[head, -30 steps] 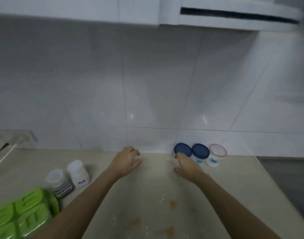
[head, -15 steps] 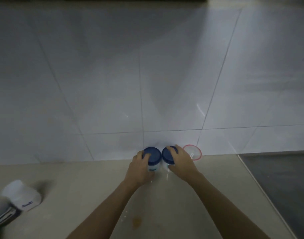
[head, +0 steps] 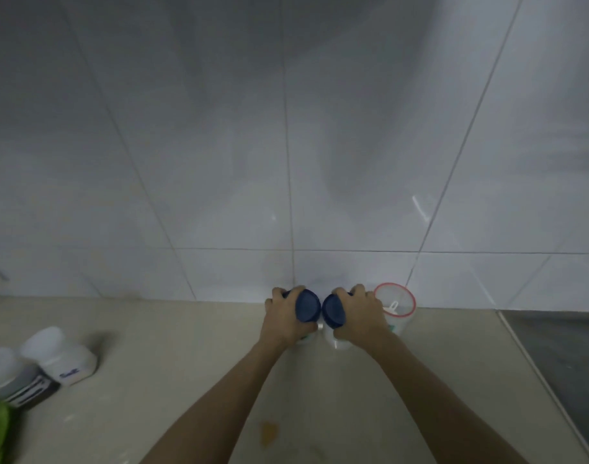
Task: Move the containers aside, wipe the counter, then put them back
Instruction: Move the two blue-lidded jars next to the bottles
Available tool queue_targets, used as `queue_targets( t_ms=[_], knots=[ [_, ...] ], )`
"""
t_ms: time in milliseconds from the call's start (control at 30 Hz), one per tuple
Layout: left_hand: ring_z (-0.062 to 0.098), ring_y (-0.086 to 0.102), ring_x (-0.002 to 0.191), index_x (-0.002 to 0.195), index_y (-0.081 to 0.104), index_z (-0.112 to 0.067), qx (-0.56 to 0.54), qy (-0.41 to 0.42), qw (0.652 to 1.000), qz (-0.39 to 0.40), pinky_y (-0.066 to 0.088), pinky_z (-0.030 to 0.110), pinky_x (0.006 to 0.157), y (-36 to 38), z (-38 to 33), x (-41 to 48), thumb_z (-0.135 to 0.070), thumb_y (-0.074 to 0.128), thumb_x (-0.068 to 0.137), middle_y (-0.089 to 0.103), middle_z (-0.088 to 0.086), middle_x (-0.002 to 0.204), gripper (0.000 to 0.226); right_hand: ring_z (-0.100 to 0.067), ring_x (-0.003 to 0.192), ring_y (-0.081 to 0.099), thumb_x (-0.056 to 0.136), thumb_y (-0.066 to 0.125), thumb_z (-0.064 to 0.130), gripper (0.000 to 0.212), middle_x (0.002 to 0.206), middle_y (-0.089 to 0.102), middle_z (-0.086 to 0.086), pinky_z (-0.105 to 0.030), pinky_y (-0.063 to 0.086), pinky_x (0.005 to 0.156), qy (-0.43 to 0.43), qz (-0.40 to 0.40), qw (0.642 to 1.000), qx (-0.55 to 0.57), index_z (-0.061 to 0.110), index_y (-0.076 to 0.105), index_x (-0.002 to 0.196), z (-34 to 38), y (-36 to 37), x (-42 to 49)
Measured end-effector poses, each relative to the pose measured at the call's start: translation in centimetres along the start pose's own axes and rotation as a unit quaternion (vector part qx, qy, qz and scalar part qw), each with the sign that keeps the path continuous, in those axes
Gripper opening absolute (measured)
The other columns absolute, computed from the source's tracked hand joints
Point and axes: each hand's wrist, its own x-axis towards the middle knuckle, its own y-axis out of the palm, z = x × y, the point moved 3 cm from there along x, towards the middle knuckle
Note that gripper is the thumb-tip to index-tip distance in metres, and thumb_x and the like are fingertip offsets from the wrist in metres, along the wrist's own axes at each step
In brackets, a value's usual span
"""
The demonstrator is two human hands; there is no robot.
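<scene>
Against the wall, hands (head: 288, 321) (head: 361, 318) clasp two blue-lidded containers (head: 307, 308) (head: 333, 311).

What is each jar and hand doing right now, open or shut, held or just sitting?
Left blue-lidded white jar: lid on, gripped by left hand.
Right blue-lidded white jar: lid on, gripped by right hand.
Red-rimmed clear plastic tub: standing untouched.
Two white-capped bottles: capped, standing on beige counter.
Orange stain: unwiped.
</scene>
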Motion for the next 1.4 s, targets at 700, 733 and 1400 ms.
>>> queue_targets(
  t_ms=[700,733,1400],
  knots=[
    [0.028,0.046,0.116,0.127,0.045,-0.025,0.144,-0.156,0.973,-0.086,0.04,0.04,0.092,-23.4,22.0,-20.5,-0.058,0.072,0.062,0.054,0.004,0.127,0.077,-0.026,0.11,0.043,0.063,0.078,0.039,0.073,0.124,0.036,-0.004,-0.042,0.049,0.085,-0.195,0.091,0.971,0.103,0.024,0.041,0.125,31.6,0.1,-5.8],
    [0.027,0.046,0.116,0.125,0.046,-0.025,0.142,-0.167,0.971,-0.093,0.039,0.039,0.091,-24.1,23.3,-21.1,-0.058,0.071,0.062,0.055,0.003,0.126,0.075,-0.026,0.11,0.044,0.063,0.079,0.039,0.073,0.124,0.037,-0.004,-0.042,0.049,0.085,-0.202,0.094,0.969,0.104,0.024,0.041,0.124,33.2,0.4,-5.7],
    [0.032,0.052,0.095,0.115,0.059,-0.023,0.106,-0.151,0.965,-0.187,0.041,0.038,0.08,-24.5,34.5,-21.9,-0.061,0.06,0.055,0.059,0.008,0.109,0.072,-0.028,0.117,0.04,0.065,0.079,0.033,0.073,0.133,0.036,-0.005,-0.042,0.049,0.089,-0.202,0.092,0.969,0.111,0.023,0.045,0.129,44.7,6.9,-3.3]
  ],
)
